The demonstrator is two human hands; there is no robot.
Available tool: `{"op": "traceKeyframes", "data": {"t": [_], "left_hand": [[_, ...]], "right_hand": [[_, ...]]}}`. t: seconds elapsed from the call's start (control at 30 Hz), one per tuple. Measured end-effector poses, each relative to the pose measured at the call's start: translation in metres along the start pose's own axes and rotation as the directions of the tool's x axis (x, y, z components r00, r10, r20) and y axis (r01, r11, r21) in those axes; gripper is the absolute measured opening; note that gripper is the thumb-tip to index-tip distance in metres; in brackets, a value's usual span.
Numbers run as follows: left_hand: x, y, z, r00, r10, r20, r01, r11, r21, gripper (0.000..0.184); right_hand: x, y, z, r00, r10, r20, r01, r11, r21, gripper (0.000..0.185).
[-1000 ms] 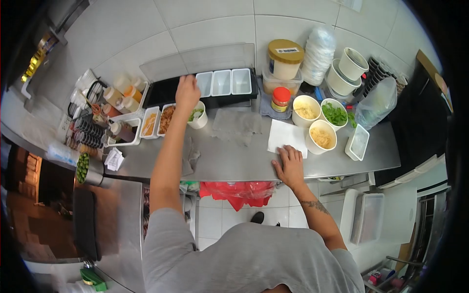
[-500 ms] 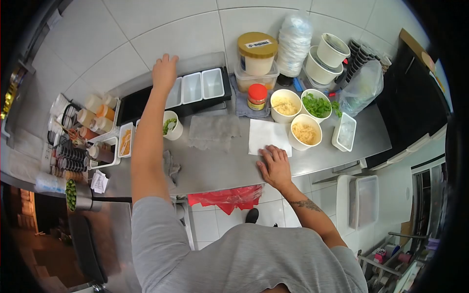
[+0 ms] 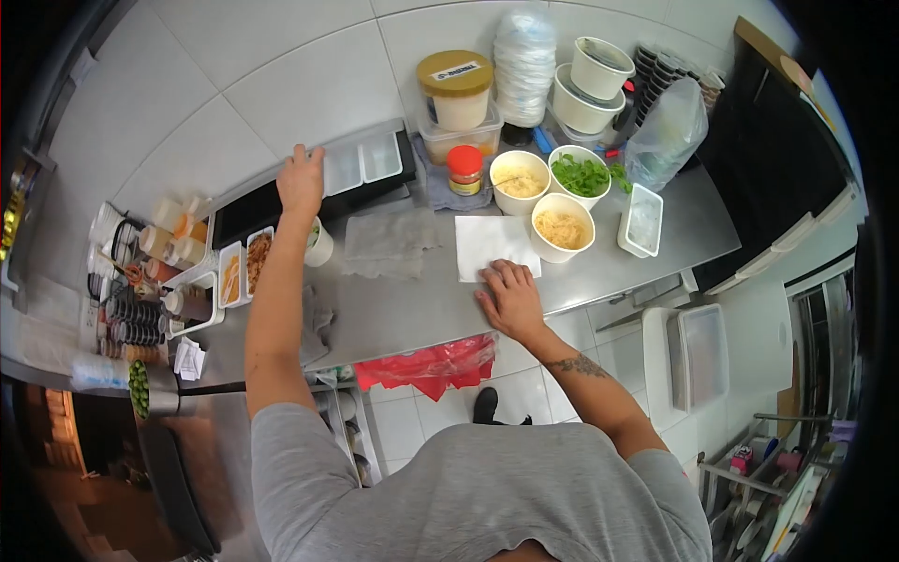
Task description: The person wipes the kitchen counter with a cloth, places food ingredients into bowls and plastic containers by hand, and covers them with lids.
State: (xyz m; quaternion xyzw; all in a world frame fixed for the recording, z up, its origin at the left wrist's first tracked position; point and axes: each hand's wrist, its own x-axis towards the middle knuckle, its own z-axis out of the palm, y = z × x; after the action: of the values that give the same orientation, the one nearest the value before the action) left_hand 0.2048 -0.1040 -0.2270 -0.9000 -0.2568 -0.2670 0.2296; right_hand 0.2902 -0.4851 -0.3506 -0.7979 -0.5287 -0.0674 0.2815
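Observation:
At the back left, my left hand (image 3: 301, 184) has its fingers curled over the edge of the clear lid (image 3: 382, 134) of a black condiment tray (image 3: 245, 217). White inserts (image 3: 379, 157) show in the tray's right part; my hand and forearm hide the middle. My right hand (image 3: 510, 298) lies flat with fingers apart, fingertips on the front edge of a folded white cloth (image 3: 487, 242). Behind that cloth are a tub of pale shreds (image 3: 521, 182), a tub of yellowish shreds (image 3: 563, 229) and a tub of green leaves (image 3: 580, 175).
A grey cloth (image 3: 389, 245) lies mid-counter. Beside my left forearm are a white cup (image 3: 321, 245) and narrow containers of food (image 3: 231, 274). A red-lidded jar (image 3: 464, 170) stands at the back, a white dish (image 3: 641, 221) at right. Sauce bottles (image 3: 178, 242) crowd the left.
My left hand has come down and forward, and the lid has lowered over the tray. The whole view has shifted slightly. My right hand stays on the cloth's edge.

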Motion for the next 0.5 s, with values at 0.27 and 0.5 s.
{"op": "traceKeyframes", "data": {"t": [0.27,0.5], "left_hand": [[0.084,-0.029,0.039,0.985,-0.171,0.032,0.174,0.976,-0.131,0.029],[0.096,0.008,0.025,0.956,-0.281,-0.087,0.267,0.953,-0.143,0.036]], "right_hand": [[-0.011,0.002,-0.022,0.980,0.130,-0.152,-0.073,0.940,0.333,0.033],[-0.048,0.075,-0.102,0.534,0.634,-0.559,-0.507,0.770,0.388,0.025]]}}
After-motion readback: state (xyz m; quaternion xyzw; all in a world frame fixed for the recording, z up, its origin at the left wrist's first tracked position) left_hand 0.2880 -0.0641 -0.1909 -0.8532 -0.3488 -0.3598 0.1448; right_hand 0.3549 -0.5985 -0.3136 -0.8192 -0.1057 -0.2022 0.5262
